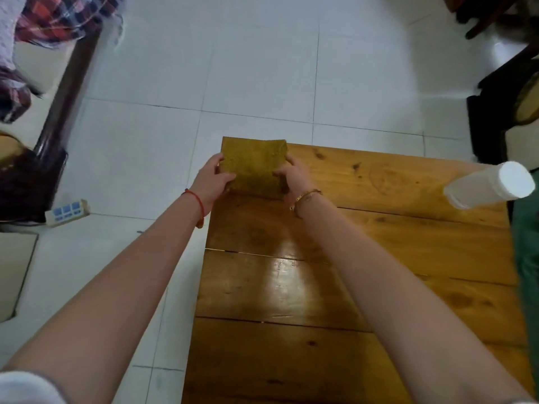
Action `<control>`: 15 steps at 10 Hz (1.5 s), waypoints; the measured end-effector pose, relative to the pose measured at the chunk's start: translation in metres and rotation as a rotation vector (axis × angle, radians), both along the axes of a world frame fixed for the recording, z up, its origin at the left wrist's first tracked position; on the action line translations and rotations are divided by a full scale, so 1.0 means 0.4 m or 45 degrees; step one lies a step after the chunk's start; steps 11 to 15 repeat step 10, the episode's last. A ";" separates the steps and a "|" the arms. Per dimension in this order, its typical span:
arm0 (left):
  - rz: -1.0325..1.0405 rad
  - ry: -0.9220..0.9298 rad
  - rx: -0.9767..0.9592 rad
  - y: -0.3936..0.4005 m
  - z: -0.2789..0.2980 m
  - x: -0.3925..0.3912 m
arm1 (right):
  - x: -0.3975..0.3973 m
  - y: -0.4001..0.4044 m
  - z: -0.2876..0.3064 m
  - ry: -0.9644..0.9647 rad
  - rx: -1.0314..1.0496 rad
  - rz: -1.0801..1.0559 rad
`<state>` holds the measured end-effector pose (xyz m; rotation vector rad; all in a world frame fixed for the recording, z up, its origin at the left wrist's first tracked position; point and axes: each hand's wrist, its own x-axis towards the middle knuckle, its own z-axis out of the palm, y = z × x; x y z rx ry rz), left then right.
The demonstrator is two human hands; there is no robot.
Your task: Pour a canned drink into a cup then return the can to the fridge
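Both hands out at the far left corner of the wooden table (379,228). Left hand (210,182) gripping the left edge of a folded olive-green cloth (253,167), thumb on top, fingers curled under. Right hand (288,177) holding the right edge likewise, fingers bent round the fabric. Cloth lying flat at the corner, touching the tabletop.

No can, no fridge anywhere in view. The only cup-like thing: a white plastic cup (490,185) at the far right edge of the table, well apart from the hands; upright or tipped, hard to tell through the wide-angle warp. Contents not visible.

Judging from this: cloth work in hand, wiping or laying out, with pouring either finished or not begun; impossible to say which.

On handling: cloth soft and limp, easy to pinch by any edge, no risk. Cup probably thin, light and easily squashed or knocked over; best taken round the middle of the wall with a gentle grip, steadied while pouring. A chilled can likely stiff but slick with condensation; best gripped round the body, not the rim.

White tiled floor (233,68) around the table; a power strip (67,212) lying on it to the left.
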<state>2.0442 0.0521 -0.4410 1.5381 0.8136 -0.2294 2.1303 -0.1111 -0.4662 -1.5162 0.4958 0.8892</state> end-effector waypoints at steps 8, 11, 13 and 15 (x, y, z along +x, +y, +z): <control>-0.110 0.220 0.456 -0.083 0.003 -0.157 | -0.117 -0.114 0.020 -0.114 -0.344 0.089; -0.217 0.188 0.620 -0.170 0.111 -0.255 | -0.198 -0.252 0.112 -0.437 -0.603 0.415; -0.217 0.188 0.620 -0.170 0.111 -0.255 | -0.198 -0.252 0.112 -0.437 -0.603 0.415; -0.217 0.188 0.620 -0.170 0.111 -0.255 | -0.198 -0.252 0.112 -0.437 -0.603 0.415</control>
